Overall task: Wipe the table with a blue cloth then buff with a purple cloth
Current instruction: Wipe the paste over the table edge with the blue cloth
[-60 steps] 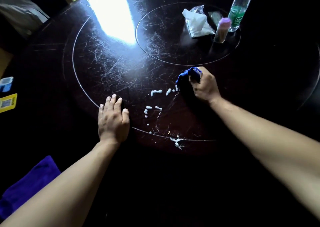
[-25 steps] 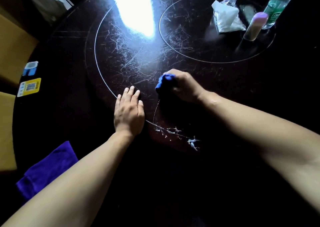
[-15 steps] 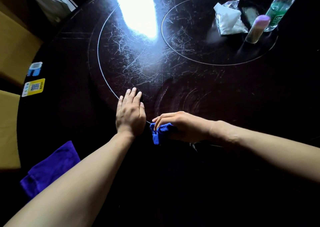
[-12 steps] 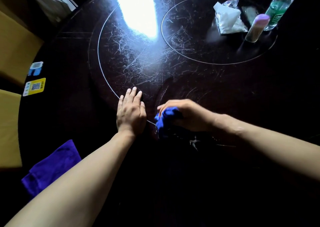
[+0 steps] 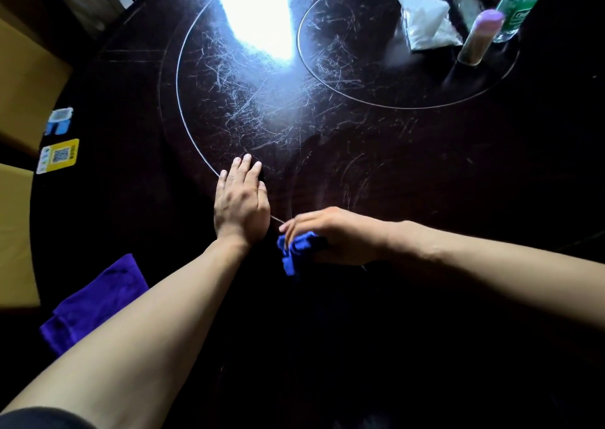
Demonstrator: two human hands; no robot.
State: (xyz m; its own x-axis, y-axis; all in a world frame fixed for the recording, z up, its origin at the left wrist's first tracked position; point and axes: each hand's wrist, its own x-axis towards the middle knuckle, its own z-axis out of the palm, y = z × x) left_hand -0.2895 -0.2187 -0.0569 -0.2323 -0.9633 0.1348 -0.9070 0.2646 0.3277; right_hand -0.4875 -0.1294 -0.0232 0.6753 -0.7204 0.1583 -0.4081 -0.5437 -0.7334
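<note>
Wiping near table (image 5: 458, 173) edge with blue cloth (image 5: 294, 248). Right hand (image 5: 330, 235) clutching bunched cloth, fingers curled over wad, one corner trailing loose toward body. Left hand (image 5: 240, 202) lying flat, fingers together, palm down just beside cloth, holding nothing. Cloth looking soft, light, limp, probably damp; likely best gripped as a wad under palm, not by the corner. Purple cloth (image 5: 95, 301) waiting at left table edge, well apart, equally floppy; probably best scooping mid-fold.
</note>
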